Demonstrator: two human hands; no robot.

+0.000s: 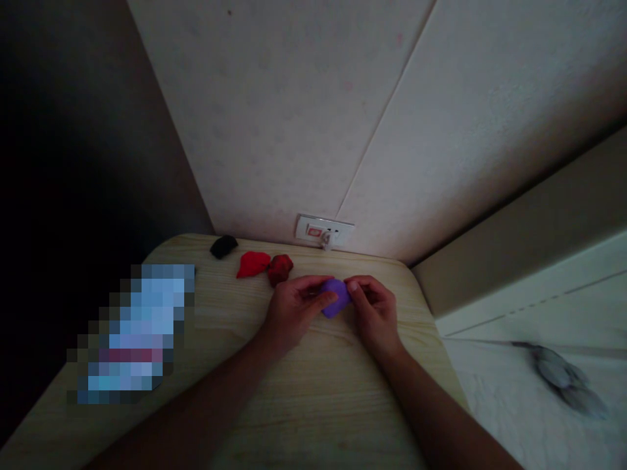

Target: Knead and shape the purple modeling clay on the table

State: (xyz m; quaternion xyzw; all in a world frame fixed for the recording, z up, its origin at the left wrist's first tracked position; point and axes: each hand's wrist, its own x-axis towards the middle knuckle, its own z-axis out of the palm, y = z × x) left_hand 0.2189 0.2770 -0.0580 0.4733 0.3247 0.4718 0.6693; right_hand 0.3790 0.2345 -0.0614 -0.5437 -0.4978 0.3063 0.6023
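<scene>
Stretching both forearms (206,405) over a pale wood-grain tabletop (313,418), working bare-handed in dim light. Passing on the left a pixelated, mostly blue shape (147,320), too obscured to identify. Gripping a purple lump (336,308) near the far side of the tabletop, between both hands: laying the thumb of the left hand (291,313) across its front, with fingers curling behind, and pinching its upper right edge between thumb and fingertips of the right hand (379,313). Holding it in front of the wall; not showing clearly whether it is touching the wood. Reaching just beside a dark red lump (280,269), with a bright red piece (253,264) touching it on the left and a black piece (224,247) lying apart, farther left. Facing a wall outlet (302,228) with a plug (327,241) in it, on a pale patterned wall (294,117). Showing, off to the right beyond the tabletop's edge, a blurred grey object (563,378) on a whitish surface (509,411).
</scene>
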